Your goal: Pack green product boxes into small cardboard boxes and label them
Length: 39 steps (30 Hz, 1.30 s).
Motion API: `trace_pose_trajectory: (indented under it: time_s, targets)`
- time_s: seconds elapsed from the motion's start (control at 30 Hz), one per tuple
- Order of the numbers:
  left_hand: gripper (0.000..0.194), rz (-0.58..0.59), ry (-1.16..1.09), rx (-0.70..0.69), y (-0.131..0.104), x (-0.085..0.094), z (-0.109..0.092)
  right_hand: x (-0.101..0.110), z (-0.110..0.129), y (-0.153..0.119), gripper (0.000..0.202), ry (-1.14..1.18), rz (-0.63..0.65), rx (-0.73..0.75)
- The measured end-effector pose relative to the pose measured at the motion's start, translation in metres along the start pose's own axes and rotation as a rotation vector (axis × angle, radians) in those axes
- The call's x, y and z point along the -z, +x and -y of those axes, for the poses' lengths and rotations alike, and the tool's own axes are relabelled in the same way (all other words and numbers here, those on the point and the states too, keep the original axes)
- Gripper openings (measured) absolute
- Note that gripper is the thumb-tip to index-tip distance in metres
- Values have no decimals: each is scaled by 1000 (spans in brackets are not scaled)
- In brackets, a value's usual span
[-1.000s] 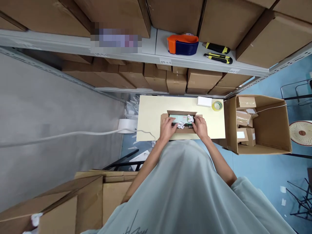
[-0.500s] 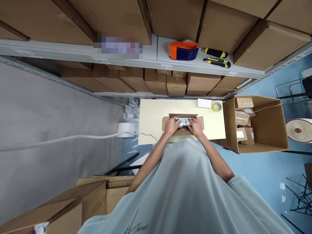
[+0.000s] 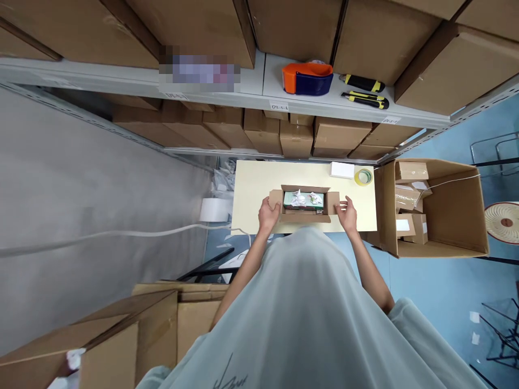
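Observation:
A small open cardboard box lies on the pale table with its flaps folded out. Inside it sits a green box topped by two clumps of crumpled white paper. My left hand is closed on the left end flap, its thumb over the cardboard. At the opposite end, my right hand grips the outer edge of the right end flap between thumb and fingers.
Yellow tape and a white box lie at the table's back right. A large carton holding several small boxes stands to the right. Above, a shelf carries cartons, utility knives and an orange-and-blue tape dispenser.
Both hands have left the box's inside and moved outward to its end flaps. The green box and crumpled paper are now uncovered. The camera view has shifted slightly.

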<state>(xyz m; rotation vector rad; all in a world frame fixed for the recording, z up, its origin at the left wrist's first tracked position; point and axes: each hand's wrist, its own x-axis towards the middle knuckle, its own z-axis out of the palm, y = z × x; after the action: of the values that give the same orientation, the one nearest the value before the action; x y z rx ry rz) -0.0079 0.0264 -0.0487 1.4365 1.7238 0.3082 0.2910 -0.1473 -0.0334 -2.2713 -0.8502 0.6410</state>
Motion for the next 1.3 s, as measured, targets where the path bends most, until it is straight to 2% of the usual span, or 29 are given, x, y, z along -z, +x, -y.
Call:
trace_pose_trajectory:
  time_s: [0.1, 0.23, 0.33, 0.43, 0.5, 0.67, 0.8, 0.93, 0.97, 1.0, 1.07, 1.13, 1.2, 1.3]
  targets:
    - [47, -9, 1, -133, -15, 5, -7, -1, 15, -6, 72, 85, -5, 60]
    - [42, 115, 15, -459, -39, 4, -18, -9, 36, -13, 64, 88, 100, 192]
    - [60, 252, 108, -618, -47, -2, -21, -18, 42, -15, 60, -40, 257, 354]
    - [98, 367, 205, -689, -46, -6, -20, -24, 41, -14, 77, -178, 400, 478]
    - [111, 402, 255, -712, -43, -7, -19, -23, 38, -13, 89, -241, 459, 521]
    - [105, 440, 391, -737, -38, -5, -16, -14, 33, -8, 99, -293, 536, 601]
    - [91, 455, 468, -742, -32, -6, -18, -8, 35, -3, 77, -287, 521, 626]
    - [47, 383, 340, -686, -21, -7, -28, -12, 37, 5, 56, -301, 478, 558]
    - [42, 339, 310, -648, -18, -6, -32, -14, 37, 8, 56, -297, 460, 523]
    - [45, 284, 292, -606, -15, -4, -35, -17, 37, 11, 59, -287, 435, 483]
    - [67, 166, 292, -559, -9, -1, -42, -23, 38, 17, 78, -264, 375, 403]
    - [90, 99, 308, -602, -4, 1, -48, -27, 39, 22, 98, -259, 313, 338]
    - [86, 107, 316, -691, -2, 3, -51, -27, 40, 24, 102, -279, 259, 309]
    - [59, 144, 307, -758, -3, 4, -50, -24, 42, 22, 82, -307, 175, 324]
